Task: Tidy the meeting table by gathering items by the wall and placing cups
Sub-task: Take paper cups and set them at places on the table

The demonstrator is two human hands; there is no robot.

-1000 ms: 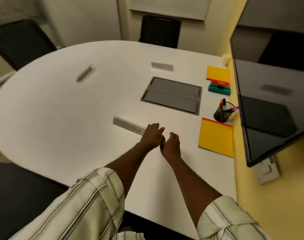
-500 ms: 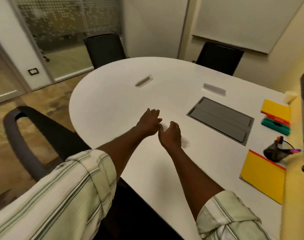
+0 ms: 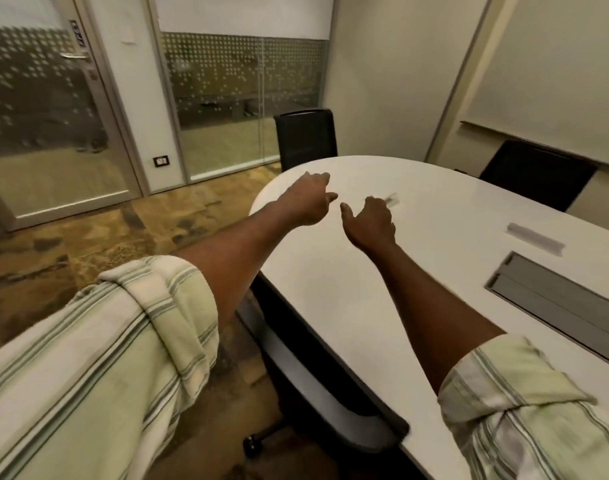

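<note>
Both my arms stretch out over the rounded left end of the white meeting table (image 3: 348,306). A small grey name plate (image 3: 392,199) lies on the table just beyond my right hand (image 3: 370,221). The fingers of that hand are loosely curled and hide the plate's near end, and the thumb sticks out to the left. My left hand (image 3: 308,199) hovers beside it near the table's edge, fingers loosely curled, holding nothing. A second grey name plate (image 3: 535,237) lies further right. No cups are in view.
A grey cable hatch (image 3: 555,303) is set into the table at the right. One black chair (image 3: 306,140) stands at the table's far end, another (image 3: 538,174) by the back wall. A chair base (image 3: 330,403) sits below the near table edge. Glass partition and door are at the left.
The view has swung left, so the yellow folders and screen are out of frame. Both hands moved from the near name plate out towards the far-left plate and have spread apart.
</note>
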